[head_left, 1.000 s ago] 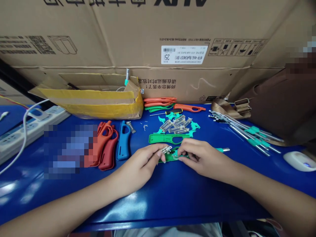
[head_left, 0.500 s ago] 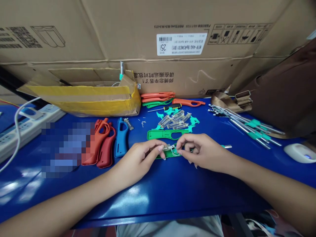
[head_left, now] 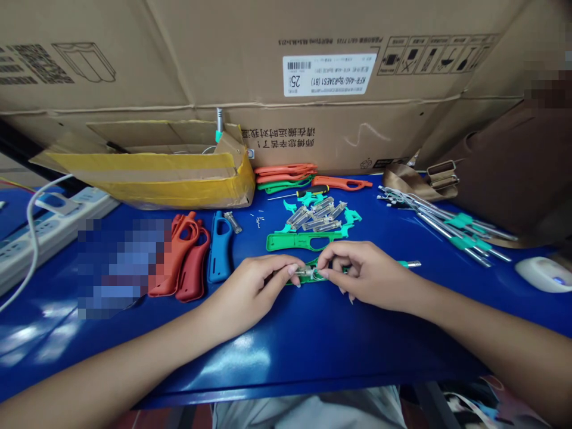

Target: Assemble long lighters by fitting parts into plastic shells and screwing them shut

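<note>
Between the thumb and fingers of my left hand is the end of a small clear fuel tank. The tank lies low over a green lighter half-shell, largely covered by my hands. My right hand has its thumb and index finger pinched together at the tank's other end, beside a thin wire; what exactly it grips is too small to tell. A metal lighter tube sticks out beyond my right hand. Just behind lies another green half-shell, open side up.
Several clear tanks and teal triggers lie behind the shells, near a screwdriver. Orange, red and blue shells are at left, metal tubes at right. A taped cardboard box and power strip stand left.
The clear tank has come down and levelled, closer to the green half-shell under my hands. Both hands keep their pinch and have barely moved.
</note>
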Action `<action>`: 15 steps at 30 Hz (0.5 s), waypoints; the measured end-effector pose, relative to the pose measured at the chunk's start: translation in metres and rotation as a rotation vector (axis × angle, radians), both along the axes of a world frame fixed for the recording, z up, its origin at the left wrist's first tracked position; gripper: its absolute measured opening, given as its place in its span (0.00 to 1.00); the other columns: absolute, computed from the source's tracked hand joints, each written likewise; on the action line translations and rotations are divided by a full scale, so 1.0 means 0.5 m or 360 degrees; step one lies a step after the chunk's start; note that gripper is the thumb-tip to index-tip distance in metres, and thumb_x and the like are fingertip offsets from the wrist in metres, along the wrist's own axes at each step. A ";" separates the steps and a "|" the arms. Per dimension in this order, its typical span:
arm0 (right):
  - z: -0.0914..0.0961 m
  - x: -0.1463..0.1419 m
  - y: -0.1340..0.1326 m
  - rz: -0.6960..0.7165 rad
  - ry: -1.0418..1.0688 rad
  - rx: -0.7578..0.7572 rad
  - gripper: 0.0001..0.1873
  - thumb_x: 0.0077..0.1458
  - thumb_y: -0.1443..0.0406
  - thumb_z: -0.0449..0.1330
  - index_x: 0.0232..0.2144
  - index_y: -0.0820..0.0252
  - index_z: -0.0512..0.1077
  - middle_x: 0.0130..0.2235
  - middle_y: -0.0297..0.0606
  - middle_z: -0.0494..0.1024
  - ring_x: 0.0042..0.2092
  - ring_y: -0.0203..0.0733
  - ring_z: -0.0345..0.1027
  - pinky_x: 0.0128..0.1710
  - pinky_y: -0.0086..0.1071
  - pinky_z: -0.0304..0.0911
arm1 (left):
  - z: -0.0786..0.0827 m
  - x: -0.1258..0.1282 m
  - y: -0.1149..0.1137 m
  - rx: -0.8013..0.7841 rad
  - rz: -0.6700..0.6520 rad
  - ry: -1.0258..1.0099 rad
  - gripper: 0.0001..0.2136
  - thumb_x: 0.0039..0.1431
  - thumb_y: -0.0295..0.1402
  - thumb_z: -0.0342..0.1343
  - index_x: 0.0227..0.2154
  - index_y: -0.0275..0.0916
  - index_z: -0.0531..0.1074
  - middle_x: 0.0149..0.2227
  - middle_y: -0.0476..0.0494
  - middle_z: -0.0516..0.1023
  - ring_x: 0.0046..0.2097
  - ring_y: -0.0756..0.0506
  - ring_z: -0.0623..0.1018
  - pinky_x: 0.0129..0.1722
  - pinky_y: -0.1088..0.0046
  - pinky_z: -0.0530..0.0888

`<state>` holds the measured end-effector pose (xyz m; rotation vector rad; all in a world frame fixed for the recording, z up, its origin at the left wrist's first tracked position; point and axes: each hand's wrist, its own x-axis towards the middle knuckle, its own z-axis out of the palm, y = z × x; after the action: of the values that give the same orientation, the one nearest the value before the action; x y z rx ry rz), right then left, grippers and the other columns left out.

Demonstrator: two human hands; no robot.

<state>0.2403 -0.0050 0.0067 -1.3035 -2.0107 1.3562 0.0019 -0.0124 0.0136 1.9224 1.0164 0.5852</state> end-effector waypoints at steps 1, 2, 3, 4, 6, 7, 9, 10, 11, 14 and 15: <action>0.001 0.000 0.000 0.0001 -0.0006 0.0012 0.04 0.62 0.64 0.58 0.37 0.58 0.72 0.22 0.25 0.69 0.20 0.30 0.68 0.20 0.23 0.64 | 0.000 0.000 0.000 -0.0007 0.0013 -0.0009 0.13 0.72 0.33 0.47 0.40 0.37 0.77 0.37 0.48 0.82 0.40 0.49 0.80 0.44 0.75 0.72; 0.002 -0.001 0.000 0.0001 -0.0009 0.0025 0.04 0.61 0.64 0.58 0.37 0.58 0.72 0.23 0.25 0.69 0.20 0.30 0.68 0.20 0.23 0.64 | 0.000 0.001 -0.001 -0.0017 0.0026 -0.0018 0.13 0.72 0.33 0.47 0.40 0.37 0.77 0.37 0.48 0.82 0.40 0.49 0.80 0.44 0.75 0.72; 0.003 -0.001 0.000 0.0002 -0.0013 0.0039 0.03 0.61 0.65 0.59 0.37 0.58 0.72 0.23 0.25 0.69 0.20 0.30 0.68 0.20 0.23 0.63 | 0.000 0.001 -0.001 -0.0031 0.0037 -0.0028 0.13 0.72 0.33 0.47 0.40 0.37 0.77 0.36 0.48 0.82 0.39 0.49 0.79 0.44 0.75 0.71; 0.004 -0.002 0.000 0.0001 -0.0016 0.0055 0.03 0.61 0.65 0.59 0.36 0.58 0.72 0.23 0.25 0.69 0.20 0.29 0.67 0.20 0.23 0.62 | -0.001 0.001 -0.001 -0.0045 0.0046 -0.0039 0.13 0.72 0.34 0.47 0.39 0.37 0.77 0.36 0.48 0.82 0.39 0.49 0.79 0.44 0.75 0.71; 0.006 -0.003 0.000 0.0001 -0.0020 0.0084 0.03 0.61 0.65 0.59 0.35 0.59 0.72 0.23 0.25 0.69 0.20 0.29 0.67 0.20 0.23 0.62 | -0.001 0.000 -0.001 -0.0073 0.0056 -0.0059 0.14 0.72 0.34 0.47 0.37 0.37 0.77 0.35 0.48 0.81 0.38 0.49 0.79 0.43 0.76 0.71; 0.007 -0.003 0.000 0.0001 -0.0022 0.0095 0.03 0.61 0.66 0.59 0.35 0.59 0.72 0.23 0.26 0.69 0.20 0.28 0.67 0.20 0.23 0.62 | -0.001 0.000 -0.001 -0.0083 0.0059 -0.0065 0.14 0.72 0.34 0.47 0.36 0.37 0.77 0.35 0.48 0.81 0.38 0.49 0.78 0.43 0.76 0.71; 0.009 -0.004 0.000 0.0003 -0.0025 0.0105 0.04 0.61 0.66 0.58 0.35 0.59 0.73 0.24 0.26 0.70 0.20 0.28 0.67 0.21 0.23 0.61 | -0.001 0.000 -0.001 -0.0086 0.0069 -0.0073 0.14 0.72 0.34 0.47 0.35 0.37 0.77 0.35 0.48 0.81 0.38 0.49 0.78 0.42 0.76 0.71; 0.009 -0.004 0.000 0.0004 -0.0026 0.0109 0.04 0.61 0.66 0.58 0.35 0.59 0.73 0.24 0.26 0.70 0.20 0.28 0.67 0.21 0.23 0.61 | -0.001 0.000 -0.001 -0.0084 0.0073 -0.0073 0.14 0.71 0.34 0.47 0.35 0.37 0.77 0.34 0.48 0.81 0.37 0.49 0.78 0.42 0.76 0.71; 0.009 -0.004 -0.001 0.0006 -0.0028 0.0113 0.04 0.61 0.66 0.58 0.35 0.59 0.73 0.23 0.26 0.70 0.20 0.28 0.67 0.21 0.24 0.61 | 0.000 0.000 0.000 -0.0082 0.0078 -0.0074 0.14 0.71 0.34 0.47 0.35 0.37 0.77 0.34 0.49 0.81 0.37 0.49 0.77 0.41 0.76 0.70; 0.008 -0.003 -0.002 0.0009 -0.0037 0.0126 0.04 0.61 0.67 0.58 0.35 0.59 0.73 0.24 0.26 0.70 0.20 0.28 0.67 0.21 0.24 0.61 | -0.001 0.001 0.001 -0.0095 0.0087 -0.0081 0.14 0.71 0.34 0.48 0.34 0.37 0.76 0.33 0.49 0.80 0.35 0.50 0.76 0.40 0.76 0.70; 0.007 -0.002 -0.002 0.0010 -0.0042 0.0133 0.04 0.61 0.67 0.58 0.35 0.59 0.73 0.24 0.26 0.71 0.20 0.28 0.67 0.21 0.24 0.61 | -0.001 0.001 0.001 -0.0101 0.0089 -0.0084 0.14 0.71 0.34 0.48 0.33 0.37 0.76 0.33 0.49 0.80 0.34 0.50 0.75 0.40 0.76 0.70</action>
<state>0.2393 -0.0058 0.0102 -1.2856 -2.0670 1.2502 0.0024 -0.0118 0.0132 1.8188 1.0456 0.6247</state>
